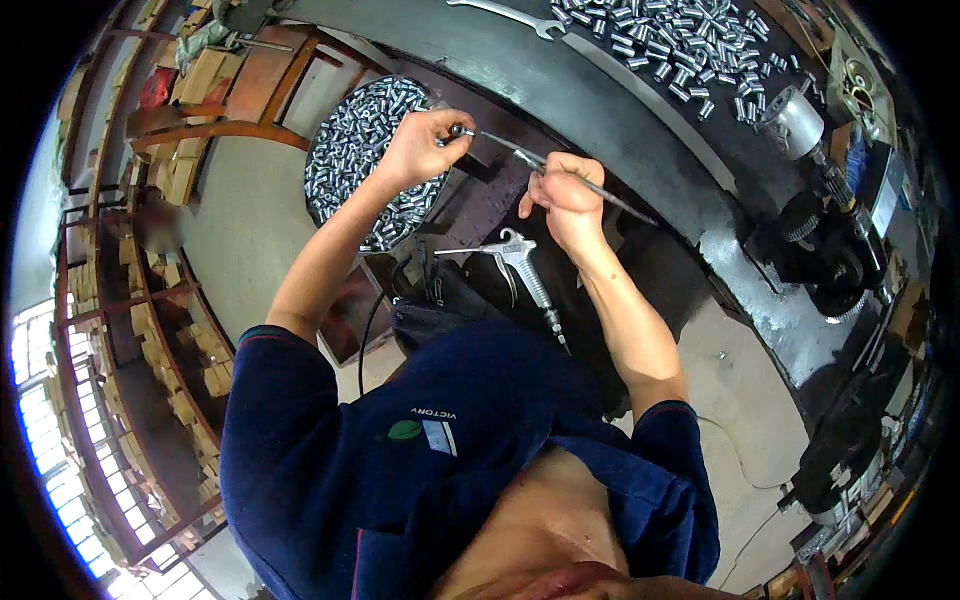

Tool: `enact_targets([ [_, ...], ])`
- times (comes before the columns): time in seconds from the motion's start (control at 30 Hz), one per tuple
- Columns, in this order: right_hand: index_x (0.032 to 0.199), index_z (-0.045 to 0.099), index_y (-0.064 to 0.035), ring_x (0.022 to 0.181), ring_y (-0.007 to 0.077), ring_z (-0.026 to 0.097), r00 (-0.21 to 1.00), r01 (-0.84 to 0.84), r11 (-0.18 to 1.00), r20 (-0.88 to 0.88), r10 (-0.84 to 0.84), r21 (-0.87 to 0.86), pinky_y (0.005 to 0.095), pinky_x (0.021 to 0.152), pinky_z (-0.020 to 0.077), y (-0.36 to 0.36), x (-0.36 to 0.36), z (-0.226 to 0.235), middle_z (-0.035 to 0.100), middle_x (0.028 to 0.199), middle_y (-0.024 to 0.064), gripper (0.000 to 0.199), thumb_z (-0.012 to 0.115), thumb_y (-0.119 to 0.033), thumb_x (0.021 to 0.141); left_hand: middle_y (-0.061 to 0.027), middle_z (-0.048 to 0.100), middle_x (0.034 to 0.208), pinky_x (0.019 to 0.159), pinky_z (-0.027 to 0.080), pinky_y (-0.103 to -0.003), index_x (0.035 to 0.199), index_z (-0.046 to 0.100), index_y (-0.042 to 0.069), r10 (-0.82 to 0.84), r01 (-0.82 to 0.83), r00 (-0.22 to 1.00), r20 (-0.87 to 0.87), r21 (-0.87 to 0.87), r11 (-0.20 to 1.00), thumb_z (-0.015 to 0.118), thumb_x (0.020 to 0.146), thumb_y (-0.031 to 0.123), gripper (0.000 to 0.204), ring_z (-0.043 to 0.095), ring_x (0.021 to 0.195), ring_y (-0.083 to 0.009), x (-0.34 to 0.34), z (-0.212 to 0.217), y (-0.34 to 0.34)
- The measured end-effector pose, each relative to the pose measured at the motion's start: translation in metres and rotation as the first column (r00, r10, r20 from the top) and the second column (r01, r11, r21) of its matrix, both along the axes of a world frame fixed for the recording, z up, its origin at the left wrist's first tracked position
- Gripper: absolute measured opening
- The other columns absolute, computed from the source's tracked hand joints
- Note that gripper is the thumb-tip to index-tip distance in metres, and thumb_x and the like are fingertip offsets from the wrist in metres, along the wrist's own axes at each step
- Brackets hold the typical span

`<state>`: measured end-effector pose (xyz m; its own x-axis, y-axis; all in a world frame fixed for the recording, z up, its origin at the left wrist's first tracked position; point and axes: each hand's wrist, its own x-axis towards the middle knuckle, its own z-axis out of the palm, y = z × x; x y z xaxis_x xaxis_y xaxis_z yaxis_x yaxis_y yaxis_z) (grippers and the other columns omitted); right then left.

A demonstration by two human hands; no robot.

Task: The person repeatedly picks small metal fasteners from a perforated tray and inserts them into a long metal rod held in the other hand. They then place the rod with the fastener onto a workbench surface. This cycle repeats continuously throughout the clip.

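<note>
My left hand (425, 150) pinches a small metal sleeve (458, 130) between thumb and fingers, above the edge of a round bin (312, 150) full of similar silver sleeves. My right hand (570, 195) is closed round a long, thin, pointed metal tool (620, 205); its exact kind is unclear. The tool's tip points toward the sleeve, and I cannot tell whether they touch. A short silver piece (525, 157) shows along the tool, just ahead of my right fingers. Below my hands lies a silver air blow gun (520, 265) with its hose fitting pointing toward me.
A dark metal workbench (620, 110) runs along the far and right side. On it lie an open-ended wrench (510, 15), a heap of loose sleeves (690, 40) and a machine with a metal cylinder (795, 122). Shelves with boxes (150, 340) stand at the left.
</note>
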<state>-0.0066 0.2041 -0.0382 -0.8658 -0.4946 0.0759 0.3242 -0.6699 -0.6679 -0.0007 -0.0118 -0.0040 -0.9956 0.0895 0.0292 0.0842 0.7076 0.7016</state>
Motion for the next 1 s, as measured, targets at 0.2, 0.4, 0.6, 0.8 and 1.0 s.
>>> enact_targets([
  [0.2,0.049,0.027,-0.0046,0.041,0.0136,0.046,0.983,0.009,0.976,-0.182,0.031,0.218,0.0288,0.039,0.0416,0.002,0.011,0.013,0.038,0.050,0.0043,0.028,0.046,0.006,0.066,-0.0076,0.053,0.065,0.051,0.045,-0.031,0.084,0.063,0.004,-0.051,-0.041,0.965,-0.256,-0.340,0.939,0.066,0.063,0.008,0.021,0.054,0.054,-0.0198,0.002,-0.012,-0.003],
  [0.4,0.048,0.028,-0.0038,0.042,0.0170,0.053,0.978,-0.047,0.974,-0.187,0.089,0.220,0.0274,0.040,0.0410,0.005,0.010,0.009,0.038,0.049,0.0035,0.027,0.045,0.006,0.067,-0.0072,0.052,0.065,0.051,0.044,-0.031,0.081,0.064,0.004,-0.066,-0.033,0.964,-0.257,-0.365,0.930,0.064,0.061,0.007,0.020,0.053,0.053,-0.0196,0.001,-0.014,0.002],
  [0.6,0.049,0.038,-0.0022,0.042,0.0125,0.052,0.983,-0.071,0.956,-0.144,0.116,0.283,0.0248,0.040,0.0397,-0.001,0.009,0.006,0.043,0.046,0.0027,0.020,0.048,-0.001,0.067,-0.0084,0.054,0.068,0.053,0.045,-0.037,0.081,0.064,0.006,-0.155,0.047,0.955,-0.254,-0.387,0.921,0.064,0.059,0.009,0.022,0.056,0.060,-0.0277,0.002,-0.010,0.020],
  [0.8,0.050,0.044,-0.0022,0.043,0.0082,0.052,0.954,0.055,0.920,-0.293,0.066,0.388,0.0230,0.039,0.0371,-0.009,0.006,-0.013,0.047,0.045,0.0022,0.020,0.052,-0.009,0.067,-0.0086,0.057,0.075,0.058,0.047,-0.037,0.084,0.064,0.006,-0.199,0.112,0.949,-0.245,-0.331,0.937,0.066,0.057,0.008,0.027,0.059,0.065,-0.0277,0.001,-0.013,0.038],
  [1.0,0.049,0.037,-0.0020,0.044,0.0107,0.052,0.968,0.044,0.961,-0.250,0.027,0.273,0.0242,0.041,0.0388,0.008,0.002,0.002,0.043,0.045,0.0028,0.021,0.048,-0.004,0.066,-0.0098,0.055,0.067,0.055,0.046,-0.034,0.081,0.065,0.005,-0.008,-0.122,0.958,-0.286,-0.432,0.893,0.065,0.062,0.014,0.021,0.055,0.057,-0.0232,-0.038,0.012,-0.008],
])
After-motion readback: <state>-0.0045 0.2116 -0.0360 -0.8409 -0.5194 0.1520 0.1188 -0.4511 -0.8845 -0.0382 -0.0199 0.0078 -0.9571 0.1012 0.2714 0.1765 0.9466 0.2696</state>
